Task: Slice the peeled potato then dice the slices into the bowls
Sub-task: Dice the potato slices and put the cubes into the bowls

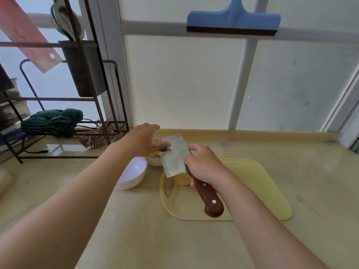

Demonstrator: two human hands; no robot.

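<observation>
My right hand (204, 165) grips the brown wooden handle of a cleaver (174, 156), whose flat steel blade is raised and tilted over a small white bowl (154, 162). Yellow potato dice (155, 154) lie in that bowl beside the blade's edge. My left hand (144, 139) reaches over the bowl with straight fingers touching the blade's flat side. A remaining piece of peeled potato (183, 179) sits on the yellow cutting board (252, 183), partly hidden under the blade. A larger white bowl (134, 172) stands to the left, under my left forearm.
A metal rack (81, 121) stands at the back left with a dark bin, a green striped cloth (52, 121) and a checked cloth (95, 135). A blue squeegee (233, 20) hangs on the window behind. The pale counter (145, 230) stretches toward me.
</observation>
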